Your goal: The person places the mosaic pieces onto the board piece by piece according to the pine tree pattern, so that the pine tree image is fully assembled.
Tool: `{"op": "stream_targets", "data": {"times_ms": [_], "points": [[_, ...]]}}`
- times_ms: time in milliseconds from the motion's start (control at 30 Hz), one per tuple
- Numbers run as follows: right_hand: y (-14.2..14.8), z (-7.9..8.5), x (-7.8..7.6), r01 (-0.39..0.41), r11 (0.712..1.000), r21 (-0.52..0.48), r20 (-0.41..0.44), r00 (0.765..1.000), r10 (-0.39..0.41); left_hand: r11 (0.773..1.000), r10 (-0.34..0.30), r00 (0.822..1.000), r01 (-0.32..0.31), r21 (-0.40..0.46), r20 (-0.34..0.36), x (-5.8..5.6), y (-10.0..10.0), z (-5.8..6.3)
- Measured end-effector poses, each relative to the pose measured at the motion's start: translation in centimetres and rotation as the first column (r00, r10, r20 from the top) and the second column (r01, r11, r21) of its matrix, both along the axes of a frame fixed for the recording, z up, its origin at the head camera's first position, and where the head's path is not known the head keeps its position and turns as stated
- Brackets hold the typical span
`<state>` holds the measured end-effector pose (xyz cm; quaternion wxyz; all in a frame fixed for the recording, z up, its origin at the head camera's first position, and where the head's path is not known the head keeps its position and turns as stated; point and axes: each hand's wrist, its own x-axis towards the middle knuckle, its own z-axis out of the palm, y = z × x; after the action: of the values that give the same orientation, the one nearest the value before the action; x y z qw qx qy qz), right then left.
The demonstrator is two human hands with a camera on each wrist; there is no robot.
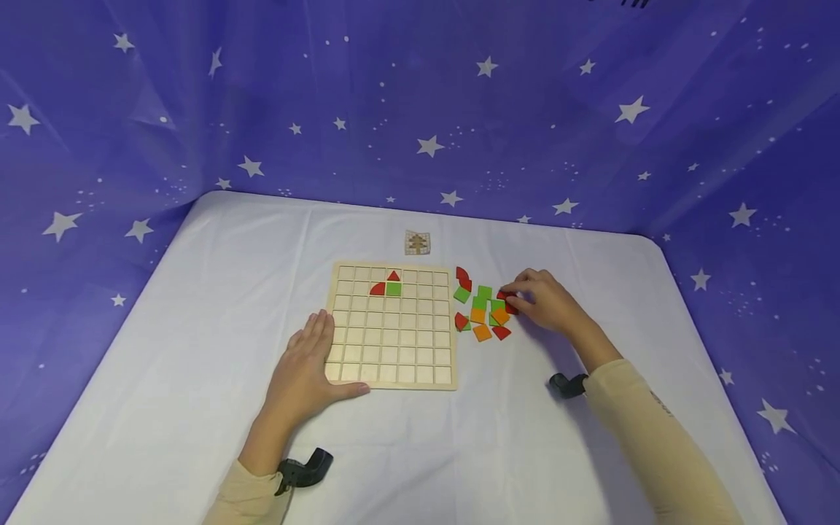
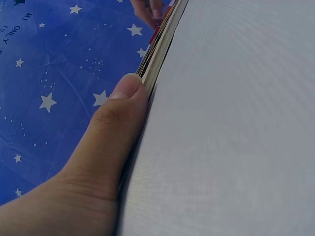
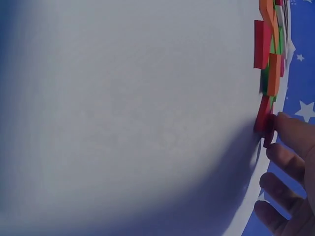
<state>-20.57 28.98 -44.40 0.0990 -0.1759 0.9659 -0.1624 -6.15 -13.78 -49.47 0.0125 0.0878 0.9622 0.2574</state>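
Observation:
A wooden grid board point(image 1: 407, 343) lies flat on the table. In its upper rows sit a red triangle tile point(image 1: 394, 276), a red quarter-round tile point(image 1: 378, 289) and a green square tile point(image 1: 394, 289). My left hand point(image 1: 303, 375) rests at the board's lower left corner, fingers straight along the left side and thumb against the near edge. Right of the board, my right hand point(image 1: 539, 297) pinches a red tile point(image 3: 269, 132) between thumb and index finger, at the edge of the loose tiles. The fingers partly cover this tile, so its shape cannot be told.
Several loose red, green and orange tiles point(image 1: 482, 332) lie beside the board, some overlapping. A small pattern card point(image 1: 417, 243) with a brown figure lies beyond the board. White cloth point(image 1: 197, 350) covers the table, and a blue starry sheet point(image 1: 367, 95) hangs around it.

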Motion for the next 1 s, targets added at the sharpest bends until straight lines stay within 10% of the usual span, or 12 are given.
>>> {"op": "stream_targets", "data": {"times_ms": [533, 1000], "points": [[1.7, -0.4, -0.3, 0.013, 0.998, -0.068, 0.023, 1.000, -0.011, 1.000, -0.003, 1.000, 0.003, -0.013, -0.001, 0.0, 0.0, -0.1], [1.2, -1.1, 0.1, 0.058, 0.998, 0.018, -0.124, 0.991, -0.056, 1.000, -0.009, 1.000, 0.009, -0.004, -0.005, 0.0, -0.1, 0.2]]}}
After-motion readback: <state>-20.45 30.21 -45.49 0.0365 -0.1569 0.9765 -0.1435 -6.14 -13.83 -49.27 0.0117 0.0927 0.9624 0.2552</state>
